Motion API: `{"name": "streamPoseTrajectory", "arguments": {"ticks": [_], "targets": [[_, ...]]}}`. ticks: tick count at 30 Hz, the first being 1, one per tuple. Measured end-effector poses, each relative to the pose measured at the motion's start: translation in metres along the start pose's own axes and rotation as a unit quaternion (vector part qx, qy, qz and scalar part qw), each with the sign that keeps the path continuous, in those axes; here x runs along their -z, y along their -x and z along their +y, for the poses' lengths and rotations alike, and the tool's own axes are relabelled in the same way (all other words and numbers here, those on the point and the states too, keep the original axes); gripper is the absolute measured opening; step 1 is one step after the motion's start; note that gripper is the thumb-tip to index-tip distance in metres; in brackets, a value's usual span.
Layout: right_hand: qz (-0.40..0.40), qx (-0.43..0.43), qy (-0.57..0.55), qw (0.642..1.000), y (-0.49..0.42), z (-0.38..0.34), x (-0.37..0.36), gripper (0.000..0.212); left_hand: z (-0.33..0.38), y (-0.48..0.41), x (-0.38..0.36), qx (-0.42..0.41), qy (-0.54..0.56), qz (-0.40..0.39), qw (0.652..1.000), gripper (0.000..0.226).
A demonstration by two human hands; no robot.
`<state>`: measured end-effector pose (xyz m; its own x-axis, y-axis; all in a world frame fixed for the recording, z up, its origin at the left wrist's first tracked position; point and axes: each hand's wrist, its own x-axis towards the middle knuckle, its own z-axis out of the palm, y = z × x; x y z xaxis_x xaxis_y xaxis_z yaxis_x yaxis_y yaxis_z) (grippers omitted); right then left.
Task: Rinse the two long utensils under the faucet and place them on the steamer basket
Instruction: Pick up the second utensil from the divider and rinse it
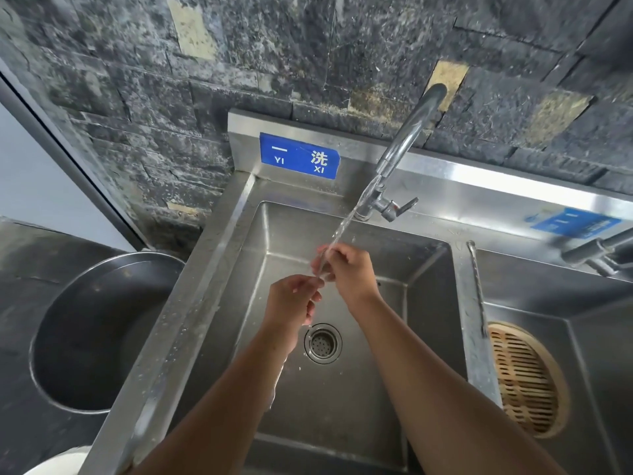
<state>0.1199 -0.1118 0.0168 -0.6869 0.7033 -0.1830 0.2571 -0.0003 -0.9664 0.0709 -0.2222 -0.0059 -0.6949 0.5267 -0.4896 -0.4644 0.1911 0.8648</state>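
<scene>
Water runs from the faucet (pixel 407 138) onto my two hands over the left sink basin (pixel 359 389). My right hand (pixel 346 269) is closed directly under the stream. My left hand (pixel 294 303) pinches just below and left of it. A thin, glinting long utensil (pixel 321 273) seems to be held between both hands, mostly hidden by fingers and water. A second long metal utensil (pixel 477 289) lies along the divider between the basins. The round bamboo steamer basket (pixel 524 378) sits in the right basin with nothing on it.
The drain strainer (pixel 322 343) is below my left hand. The faucet lever (pixel 406 204) sticks out right of the spout base. A large dark metal pot (pixel 92 330) stands left of the sink. A second tap (pixel 596 252) is at the right edge.
</scene>
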Motion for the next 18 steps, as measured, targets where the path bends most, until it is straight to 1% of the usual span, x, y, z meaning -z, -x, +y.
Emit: {"name": "streamPoseTrajectory", "arguments": {"ticks": [3, 5, 7, 9, 11, 14, 18], "targets": [[0.003, -0.023, -0.030, 0.999, -0.002, -0.002, 0.002, 0.031, -0.001, 0.001, -0.003, -0.001, 0.014, 0.001, 1.000, 0.011], [-0.014, -0.032, -0.056, 0.998, 0.002, -0.001, 0.001, 0.024, -0.001, 0.003, -0.004, -0.001, 0.034, -0.004, 0.999, 0.015], [-0.031, -0.032, -0.071, 0.996, 0.006, 0.003, -0.001, 0.014, -0.001, 0.006, -0.004, 0.001, 0.049, -0.014, 0.999, 0.024], [-0.033, -0.035, -0.076, 0.996, 0.008, 0.006, -0.003, 0.014, -0.001, 0.007, -0.004, 0.004, 0.053, -0.015, 0.998, 0.029], [-0.021, -0.029, -0.062, 0.997, 0.007, 0.005, -0.003, 0.010, 0.000, 0.009, -0.005, 0.002, 0.048, -0.012, 0.999, 0.026], [-0.004, -0.020, -0.046, 0.999, 0.005, 0.002, -0.003, 0.019, 0.002, 0.011, -0.004, -0.002, 0.052, -0.013, 0.999, 0.018], [0.023, -0.032, -0.047, 0.998, -0.002, -0.003, -0.002, 0.029, 0.002, 0.015, 0.000, 0.019, 0.069, -0.034, 0.997, 0.022]]}}
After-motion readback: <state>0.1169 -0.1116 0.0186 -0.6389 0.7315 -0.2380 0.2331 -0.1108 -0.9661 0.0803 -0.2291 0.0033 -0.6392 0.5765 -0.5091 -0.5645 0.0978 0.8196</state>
